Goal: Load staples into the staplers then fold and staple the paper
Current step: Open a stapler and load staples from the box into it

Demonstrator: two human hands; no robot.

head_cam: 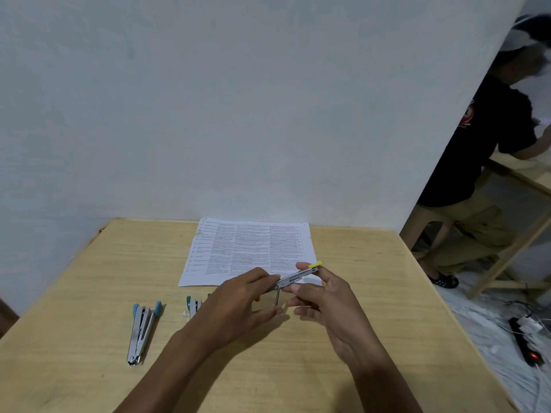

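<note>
Above the wooden table (343,368) I hold a small metal stapler with a yellow tip (298,277) between both hands. My right hand (322,296) grips it around the yellow end and body. My left hand (238,305) pinches its hinge end, where a thin metal part hangs down. A blue-tipped stapler (142,332) lies spread open on the table at the left. A green-tipped stapler (193,305) lies beside it, mostly hidden behind my left hand. Printed sheets of paper (247,248) lie flat at the table's far edge.
A pale wall stands right behind the table. At the right, past the table's edge, a person in a black shirt sits at another wooden table (524,171). A power strip (524,344) and cables lie on the floor there.
</note>
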